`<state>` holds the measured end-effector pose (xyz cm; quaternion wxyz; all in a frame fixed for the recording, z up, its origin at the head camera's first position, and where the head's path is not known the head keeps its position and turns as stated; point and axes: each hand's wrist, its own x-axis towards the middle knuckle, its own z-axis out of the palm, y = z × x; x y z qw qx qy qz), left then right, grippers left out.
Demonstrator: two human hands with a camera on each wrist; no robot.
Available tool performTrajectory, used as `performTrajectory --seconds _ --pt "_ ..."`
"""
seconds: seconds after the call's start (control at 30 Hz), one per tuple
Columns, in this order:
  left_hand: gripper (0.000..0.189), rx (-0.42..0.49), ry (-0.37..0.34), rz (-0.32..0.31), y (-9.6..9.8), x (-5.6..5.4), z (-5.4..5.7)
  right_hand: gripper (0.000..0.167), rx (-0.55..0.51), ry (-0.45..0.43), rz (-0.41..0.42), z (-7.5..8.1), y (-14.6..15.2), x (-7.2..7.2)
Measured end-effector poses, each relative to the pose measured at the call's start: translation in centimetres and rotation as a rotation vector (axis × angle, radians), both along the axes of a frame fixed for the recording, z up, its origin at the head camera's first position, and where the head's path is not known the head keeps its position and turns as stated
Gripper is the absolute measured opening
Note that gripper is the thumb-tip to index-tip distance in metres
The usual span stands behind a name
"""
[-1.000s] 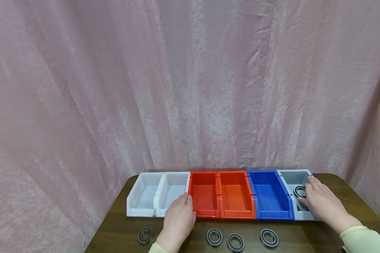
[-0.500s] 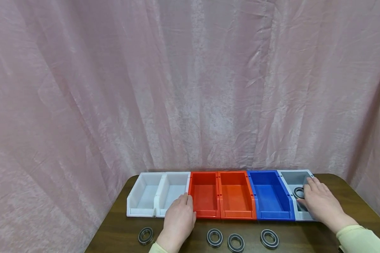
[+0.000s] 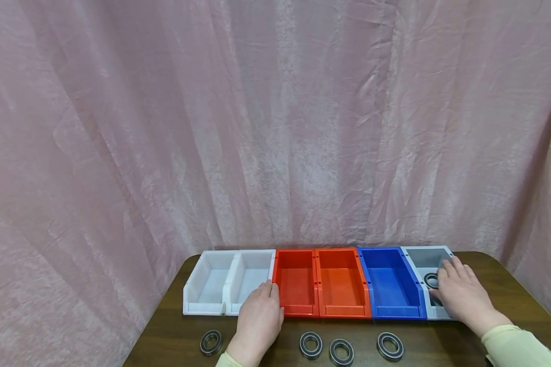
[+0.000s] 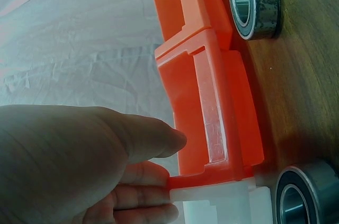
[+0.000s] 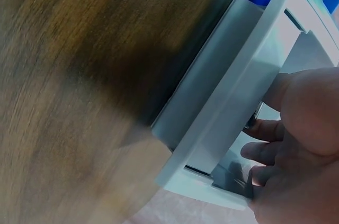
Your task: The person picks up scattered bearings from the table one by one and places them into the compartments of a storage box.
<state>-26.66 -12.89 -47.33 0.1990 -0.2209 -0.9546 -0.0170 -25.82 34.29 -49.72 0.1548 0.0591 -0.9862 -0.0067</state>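
In the head view my right hand (image 3: 466,293) reaches into the grey bin (image 3: 424,257) at the right end of the row. It pinches a ball bearing (image 3: 425,284) between thumb and fingers; the right wrist view shows only a dark sliver of that bearing (image 5: 254,117). My left hand (image 3: 259,313) rests at the wall between the red bin (image 3: 296,310) and the right-hand white bin (image 3: 250,262). In the left wrist view its thumb is extended over the red bin's side and its fingers touch the edge, with nothing held.
An orange bin (image 3: 344,311) and a blue bin (image 3: 397,312) continue the row, with another white bin (image 3: 204,307) at the left end. Several bearings lie on the wooden table (image 3: 165,336): one bearing (image 3: 211,351) left of my left hand, others to its right. A pink curtain (image 3: 275,127) hangs behind.
My right hand has shifted slightly left inside the grey bin, and the bearing has moved left and a little nearer with it. The left hand stays where it was.
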Motion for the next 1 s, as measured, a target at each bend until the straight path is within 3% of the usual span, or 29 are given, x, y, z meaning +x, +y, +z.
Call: performTrajectory --seconds 0.2,0.53,1.0 --pt "0.058 -0.005 0.019 -0.007 -0.02 -0.07 -0.15 0.054 0.035 0.001 -0.009 -0.24 -0.11 0.04" --pt "0.059 0.001 -0.013 0.002 0.01 -0.13 -0.10 0.056 0.033 -0.024 -0.038 -0.12 -0.33 -0.21" --pt "0.057 0.003 0.025 -0.010 -0.05 0.02 -0.19 0.047 0.024 -0.087 -0.069 -0.30 -0.29 -0.66"
